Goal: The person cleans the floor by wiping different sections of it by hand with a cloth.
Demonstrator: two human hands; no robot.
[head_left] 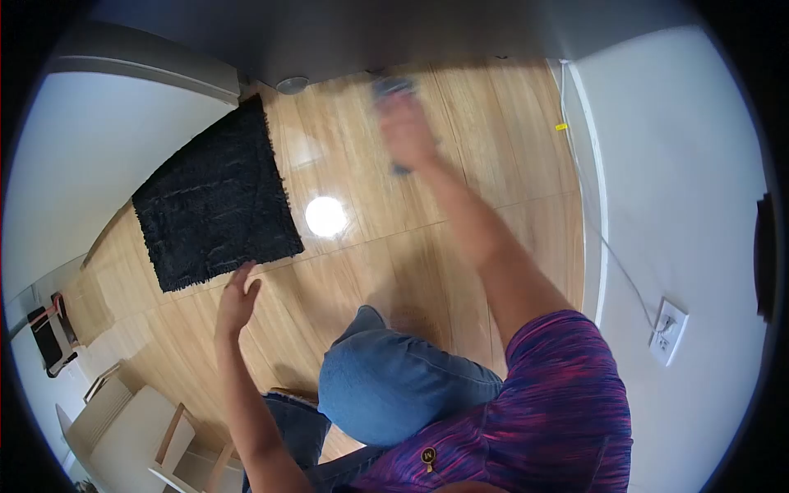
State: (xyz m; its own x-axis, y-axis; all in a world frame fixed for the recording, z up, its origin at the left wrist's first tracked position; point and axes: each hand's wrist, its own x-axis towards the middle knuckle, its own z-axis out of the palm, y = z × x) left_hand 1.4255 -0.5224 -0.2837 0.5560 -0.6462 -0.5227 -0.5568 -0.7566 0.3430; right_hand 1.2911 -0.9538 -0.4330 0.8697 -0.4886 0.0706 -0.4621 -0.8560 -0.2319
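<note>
My right hand [408, 135] reaches far forward over the wood-look floor [370, 271], smeared by motion. Under its palm and fingers is a dark blue-grey cloth-like piece [394, 85], which shows beyond the fingertips and beside the wrist. It is too blurred to name its kind for certain. My left hand [238, 300] hovers with fingers apart by the near edge of a black shaggy rug [218, 197]. Nothing is in it. My bent knee in blue jeans [403, 382] is close to the floor.
A dark panel-like surface [427, 33] spans the far edge, with a round foot [292, 85] below it. Along the right wall, a white cable [612, 246] runs to an outlet [669, 331]. A pale chair [131, 431] stands at lower left.
</note>
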